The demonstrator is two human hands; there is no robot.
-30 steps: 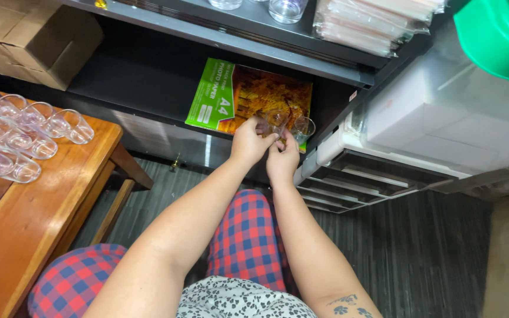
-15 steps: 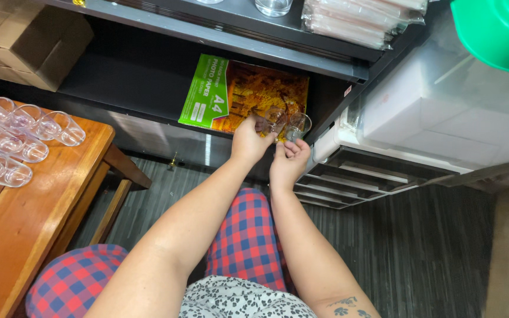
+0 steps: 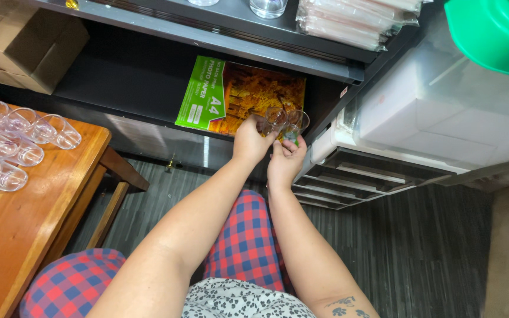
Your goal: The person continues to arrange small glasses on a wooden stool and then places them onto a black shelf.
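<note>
- Two small clear cups (image 3: 285, 121) sit side by side at the front edge of the dark lower shelf (image 3: 119, 76), held between both hands.
- The left hand (image 3: 252, 141) is closed around the left cup, fingers curled at its base, forearm stretched forward from the lap.
- The right hand (image 3: 285, 160) sits just beneath, fingertips pinching the right cup from below, wrist bent upward.
- Behind the cups lies a green and orange paper pack (image 3: 240, 97).
- More clear cups (image 3: 13, 144) lie on the wooden counter (image 3: 25, 224) at left.
- Stacked plastic drawers (image 3: 372, 176) stand to the right.
</note>
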